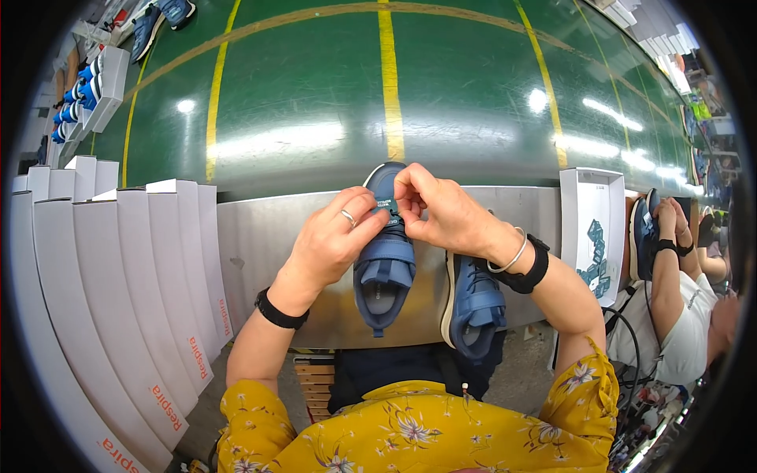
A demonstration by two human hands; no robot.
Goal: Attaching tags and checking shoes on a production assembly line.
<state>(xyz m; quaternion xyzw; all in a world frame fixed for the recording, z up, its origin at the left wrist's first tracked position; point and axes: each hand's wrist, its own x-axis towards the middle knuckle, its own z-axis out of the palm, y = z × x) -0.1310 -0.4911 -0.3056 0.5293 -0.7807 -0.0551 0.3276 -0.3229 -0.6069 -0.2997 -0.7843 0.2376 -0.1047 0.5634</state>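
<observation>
A blue sneaker [383, 272] with a wide strap lies on the metal bench in front of me, its toe pointing away. Over its laces sits a small dark teal tag [384, 205]. My left hand [335, 236], with a ring on one finger, pinches the tag's left side between thumb and fingers. On the other side my right hand [441, 206] has thumb and fingertips closed by the tag and laces; whatever they grip is hidden. The matching blue sneaker [475, 307] rests to the right at the bench's near edge, below my right wrist.
White shoeboxes [118, 268] stand in a row at left. An open white box [579, 236] at right holds several loose teal tags [597, 252]. Beyond it another person [670, 292] handles a dark shoe [644, 229]. Green floor [307, 87] lies past the metal bench [260, 252].
</observation>
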